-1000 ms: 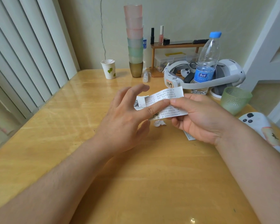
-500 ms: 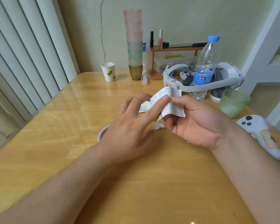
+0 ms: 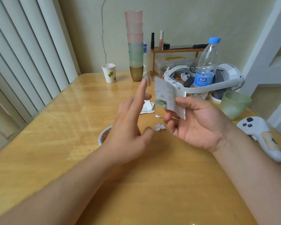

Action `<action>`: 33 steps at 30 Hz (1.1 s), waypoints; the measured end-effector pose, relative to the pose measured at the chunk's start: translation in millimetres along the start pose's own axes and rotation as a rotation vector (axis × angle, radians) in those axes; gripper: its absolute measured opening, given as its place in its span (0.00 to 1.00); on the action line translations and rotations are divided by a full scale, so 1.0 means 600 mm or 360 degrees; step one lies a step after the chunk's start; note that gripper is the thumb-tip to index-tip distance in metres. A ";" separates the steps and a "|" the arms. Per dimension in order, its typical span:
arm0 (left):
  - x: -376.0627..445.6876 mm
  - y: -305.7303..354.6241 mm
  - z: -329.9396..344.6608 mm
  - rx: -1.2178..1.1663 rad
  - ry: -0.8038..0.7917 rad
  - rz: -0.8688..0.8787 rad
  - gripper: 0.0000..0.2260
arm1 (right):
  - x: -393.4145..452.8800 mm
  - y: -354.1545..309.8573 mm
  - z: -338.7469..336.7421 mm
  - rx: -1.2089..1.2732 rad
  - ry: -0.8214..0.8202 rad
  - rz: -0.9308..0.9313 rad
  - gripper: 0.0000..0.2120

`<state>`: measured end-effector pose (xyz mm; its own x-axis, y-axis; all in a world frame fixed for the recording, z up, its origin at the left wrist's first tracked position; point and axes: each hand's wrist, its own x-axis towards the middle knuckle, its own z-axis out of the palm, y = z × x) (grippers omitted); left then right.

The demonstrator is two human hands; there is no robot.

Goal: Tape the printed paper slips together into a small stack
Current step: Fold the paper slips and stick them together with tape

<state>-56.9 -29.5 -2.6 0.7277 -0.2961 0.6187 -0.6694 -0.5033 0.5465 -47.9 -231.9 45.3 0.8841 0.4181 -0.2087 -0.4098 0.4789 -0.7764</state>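
Right hand (image 3: 199, 125) pinches the printed slips (image 3: 168, 96) between thumb and fingers, grip tight on their right edge, holding them upright and blurred above the surface (image 3: 71, 127). Left hand (image 3: 130, 127) hangs just beside them, apart from the paper, grip wide and holding nothing, index finger pointing up. More slips (image 3: 147, 108) lie flat on the surface behind the left hand, with torn paper bits (image 3: 159, 127) between the two hands. A tape roll (image 3: 104, 135) peeks out from under the left hand. Behind: a bottle (image 3: 206, 69), a headset (image 3: 224, 78), a green cup (image 3: 234, 104) and a controller (image 3: 263, 137) at right.
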 end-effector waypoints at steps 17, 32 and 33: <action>0.034 0.031 -0.015 -0.1976 0.0211 -0.1297 0.11 | 0.005 0.003 -0.007 -0.0405 0.0311 -0.0220 0.11; 0.027 0.030 -0.011 -0.1574 0.0172 -0.1295 0.05 | 0.004 0.003 -0.011 -0.0587 0.0200 -0.0232 0.18; 0.027 0.029 -0.011 -0.1581 0.0174 -0.1302 0.05 | 0.003 0.002 -0.011 -0.0597 0.0192 -0.0227 0.17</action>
<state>-58.0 -37.9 20.6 0.9922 -0.0987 -0.0760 0.1043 0.3243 0.9402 -45.1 -235.4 40.2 0.9552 0.2638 -0.1343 -0.1908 0.2018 -0.9607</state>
